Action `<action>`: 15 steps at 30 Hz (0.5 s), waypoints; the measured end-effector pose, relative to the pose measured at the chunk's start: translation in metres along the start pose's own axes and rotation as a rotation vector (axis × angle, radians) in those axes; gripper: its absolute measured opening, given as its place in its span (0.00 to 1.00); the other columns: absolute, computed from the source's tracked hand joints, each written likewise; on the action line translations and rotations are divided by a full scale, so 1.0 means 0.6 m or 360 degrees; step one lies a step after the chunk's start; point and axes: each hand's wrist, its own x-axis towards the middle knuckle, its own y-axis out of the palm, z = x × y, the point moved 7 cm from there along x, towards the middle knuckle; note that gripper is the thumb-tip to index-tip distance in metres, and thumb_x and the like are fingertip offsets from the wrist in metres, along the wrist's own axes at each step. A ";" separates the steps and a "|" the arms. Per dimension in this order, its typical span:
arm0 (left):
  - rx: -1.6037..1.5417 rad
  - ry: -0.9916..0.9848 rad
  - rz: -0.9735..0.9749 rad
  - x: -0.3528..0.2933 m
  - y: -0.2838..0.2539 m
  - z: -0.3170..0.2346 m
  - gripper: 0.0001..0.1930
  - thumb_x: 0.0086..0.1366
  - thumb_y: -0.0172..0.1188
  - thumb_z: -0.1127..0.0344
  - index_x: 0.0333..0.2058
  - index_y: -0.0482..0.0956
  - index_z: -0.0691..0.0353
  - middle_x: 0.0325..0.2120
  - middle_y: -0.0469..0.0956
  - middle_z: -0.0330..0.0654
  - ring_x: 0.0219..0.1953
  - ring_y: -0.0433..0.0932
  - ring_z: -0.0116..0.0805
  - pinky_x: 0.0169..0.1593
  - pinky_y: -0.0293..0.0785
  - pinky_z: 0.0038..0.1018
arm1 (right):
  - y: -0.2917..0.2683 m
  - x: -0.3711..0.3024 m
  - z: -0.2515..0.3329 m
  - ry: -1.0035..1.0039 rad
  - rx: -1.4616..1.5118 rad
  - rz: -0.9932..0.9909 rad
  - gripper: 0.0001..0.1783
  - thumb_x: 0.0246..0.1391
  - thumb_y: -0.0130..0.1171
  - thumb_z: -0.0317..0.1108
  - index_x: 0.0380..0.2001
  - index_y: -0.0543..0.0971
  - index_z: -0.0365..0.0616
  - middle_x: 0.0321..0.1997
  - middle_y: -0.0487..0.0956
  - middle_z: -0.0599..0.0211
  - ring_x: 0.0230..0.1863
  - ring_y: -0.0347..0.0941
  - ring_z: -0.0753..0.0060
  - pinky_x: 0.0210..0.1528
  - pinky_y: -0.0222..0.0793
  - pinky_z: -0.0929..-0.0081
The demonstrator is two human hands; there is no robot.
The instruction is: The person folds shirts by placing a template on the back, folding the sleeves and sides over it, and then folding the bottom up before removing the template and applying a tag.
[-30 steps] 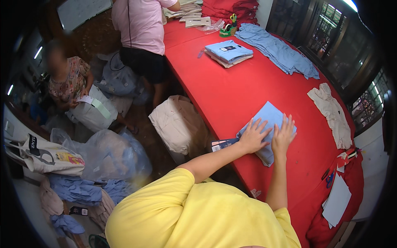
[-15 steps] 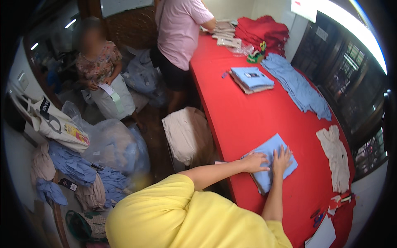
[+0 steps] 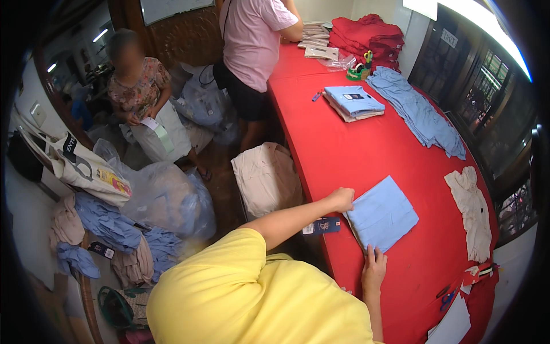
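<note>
A folded light-blue garment (image 3: 382, 215) lies flat on the red-covered table (image 3: 321, 143), close to its left edge. At the garment's left corner my left hand (image 3: 342, 199) is closed, pinching the cloth. My right hand (image 3: 374, 266) holds the near corner between thumb and fingers; part of its grip is hidden. A dark blue tag (image 3: 327, 225) shows beside my left forearm, at the table edge. What it is attached to cannot be seen.
Up the table are a stack of folded garments (image 3: 354, 102), a loose blue garment (image 3: 415, 114), a tape dispenser (image 3: 359, 70) and a red cloth pile (image 3: 366, 40). A beige garment (image 3: 470, 212) and scissors (image 3: 447, 299) lie right. Two people stand beyond; filled bags crowd the left.
Both hands have gone from lying flat on the garment to its edges, the left to the left corner, the right to the near corner. The dark blue tag has come into view.
</note>
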 end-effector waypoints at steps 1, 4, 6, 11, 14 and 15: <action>-0.0055 0.0029 -0.0013 -0.008 -0.004 -0.014 0.14 0.52 0.67 0.64 0.32 0.75 0.65 0.30 0.80 0.51 0.38 0.79 0.50 0.40 0.74 0.40 | 0.002 -0.005 -0.002 -0.0061 -0.0049 0.0023 0.21 0.52 0.56 0.23 0.51 0.75 0.41 0.49 0.74 0.50 0.42 0.69 0.50 0.44 0.68 0.61; -0.0223 0.0153 -0.0017 -0.025 -0.026 -0.049 0.12 0.53 0.66 0.66 0.34 0.77 0.64 0.31 0.80 0.50 0.38 0.79 0.48 0.41 0.74 0.39 | -0.017 0.001 -0.004 -0.0194 -0.0091 0.0087 0.22 0.50 0.54 0.20 0.51 0.74 0.37 0.41 0.76 0.53 0.38 0.70 0.53 0.39 0.70 0.62; -0.0340 0.0285 0.0079 -0.021 -0.037 -0.072 0.10 0.54 0.64 0.67 0.34 0.79 0.62 0.30 0.80 0.48 0.36 0.79 0.44 0.41 0.74 0.37 | -0.039 0.016 -0.014 -0.0204 -0.0014 0.0186 0.24 0.48 0.53 0.18 0.52 0.74 0.37 0.36 0.75 0.54 0.37 0.70 0.53 0.38 0.69 0.61; -0.1033 0.0467 0.0603 0.028 -0.134 -0.188 0.11 0.58 0.54 0.74 0.39 0.81 0.66 0.34 0.80 0.42 0.40 0.78 0.33 0.45 0.76 0.30 | -0.274 0.127 -0.017 -0.0135 0.0129 -0.0403 0.17 0.51 0.49 0.14 0.43 0.78 0.38 0.38 0.78 0.52 0.39 0.75 0.51 0.41 0.72 0.60; -0.1037 0.0929 0.0502 -0.020 -0.251 -0.240 0.13 0.61 0.56 0.70 0.45 0.77 0.68 0.39 0.79 0.42 0.42 0.79 0.32 0.51 0.75 0.30 | -0.356 0.196 -0.002 -0.0022 0.0548 -0.0395 0.24 0.44 0.46 0.10 0.43 0.79 0.39 0.38 0.79 0.57 0.41 0.77 0.64 0.45 0.70 0.73; -0.0971 0.0883 0.0472 -0.014 -0.258 -0.261 0.13 0.63 0.57 0.67 0.44 0.78 0.67 0.37 0.80 0.40 0.42 0.79 0.29 0.49 0.75 0.26 | -0.376 0.207 -0.015 0.0070 0.0492 -0.0400 0.21 0.48 0.47 0.13 0.43 0.79 0.40 0.39 0.80 0.59 0.41 0.77 0.69 0.46 0.69 0.76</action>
